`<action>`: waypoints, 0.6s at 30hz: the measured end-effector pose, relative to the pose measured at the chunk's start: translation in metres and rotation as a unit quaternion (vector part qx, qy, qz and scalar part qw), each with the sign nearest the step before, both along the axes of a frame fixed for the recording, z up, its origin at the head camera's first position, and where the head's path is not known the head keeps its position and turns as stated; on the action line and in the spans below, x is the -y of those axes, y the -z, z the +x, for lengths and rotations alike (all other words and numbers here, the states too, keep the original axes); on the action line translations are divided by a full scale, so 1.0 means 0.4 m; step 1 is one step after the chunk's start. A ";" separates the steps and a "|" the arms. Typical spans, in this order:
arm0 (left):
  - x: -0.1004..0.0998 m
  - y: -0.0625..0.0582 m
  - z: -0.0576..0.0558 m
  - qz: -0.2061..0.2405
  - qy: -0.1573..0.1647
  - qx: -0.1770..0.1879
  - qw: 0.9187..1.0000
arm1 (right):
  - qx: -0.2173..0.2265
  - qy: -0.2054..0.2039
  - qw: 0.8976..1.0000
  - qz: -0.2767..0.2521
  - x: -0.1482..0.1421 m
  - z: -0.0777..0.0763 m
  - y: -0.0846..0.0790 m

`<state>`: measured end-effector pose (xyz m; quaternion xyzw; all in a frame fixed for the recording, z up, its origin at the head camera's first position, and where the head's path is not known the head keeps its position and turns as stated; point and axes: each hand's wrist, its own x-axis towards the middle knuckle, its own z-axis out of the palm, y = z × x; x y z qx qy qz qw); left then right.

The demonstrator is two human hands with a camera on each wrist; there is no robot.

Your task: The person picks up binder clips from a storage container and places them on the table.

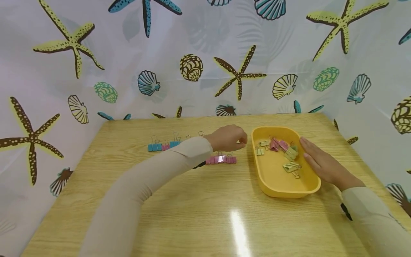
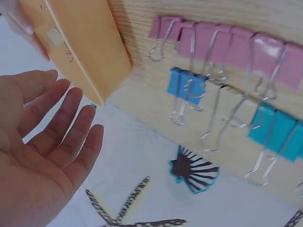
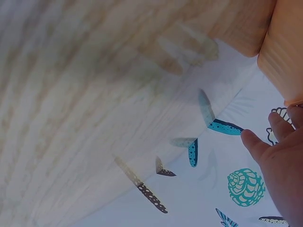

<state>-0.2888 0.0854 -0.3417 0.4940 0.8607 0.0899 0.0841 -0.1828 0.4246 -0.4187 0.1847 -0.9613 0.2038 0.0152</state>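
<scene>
Head view shows my left hand (image 1: 226, 138) above the pale wood-grain tabletop (image 1: 192, 200), near the left rim of a yellow-orange plastic tray (image 1: 276, 180) with rounded corners; its fingers are loosely bent and spread a little, and the left wrist view shows the palm holding nothing. My right hand (image 1: 321, 162) lies with fingers extended along the tray's right wall, touching it without grasping anything. Inside the tray, pink metal binder clips (image 1: 275, 144) and a green binder clip (image 1: 291, 153) lie together toward the back, small yellowish binder clips (image 1: 259, 151) sit by the left wall, and a striped pale binder clip (image 1: 291, 166) lies nearer the right side. Left of the tray, a row of pink binder clips (image 1: 221, 159) stands on the table; behind it runs another row, including turquoise binder clips (image 1: 155, 147) and a blue binder clip (image 2: 187, 86), partly hidden by my beige sleeve (image 1: 160, 171). White cloth printed with starfish and shells (image 1: 199, 39) hangs behind the table.
</scene>
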 end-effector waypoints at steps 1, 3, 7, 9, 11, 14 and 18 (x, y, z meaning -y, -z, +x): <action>-0.015 -0.005 0.002 -0.008 0.012 -0.011 1.000 | -0.002 0.000 1.000 0.001 -0.001 0.000 0.001; -0.043 -0.016 0.004 -0.027 0.030 -0.027 0.999 | -0.004 0.002 1.000 0.003 -0.002 0.003 0.002; -0.092 -0.030 -0.001 -0.059 0.055 -0.061 0.995 | -0.002 0.005 1.000 0.002 -0.003 0.005 0.002; -0.115 -0.038 -0.004 -0.079 0.059 -0.064 0.993 | -0.003 0.005 1.000 0.001 -0.003 0.006 0.001; -0.136 -0.041 -0.008 -0.096 0.063 -0.069 0.991 | -0.004 0.004 1.000 0.002 -0.003 0.005 0.002; -0.168 -0.042 -0.017 -0.121 0.069 -0.071 0.988 | -0.006 0.004 1.000 0.002 -0.002 0.004 0.003; -0.208 -0.039 -0.028 -0.154 0.043 -0.067 0.985 | -0.007 0.002 1.000 -0.001 -0.002 0.001 0.006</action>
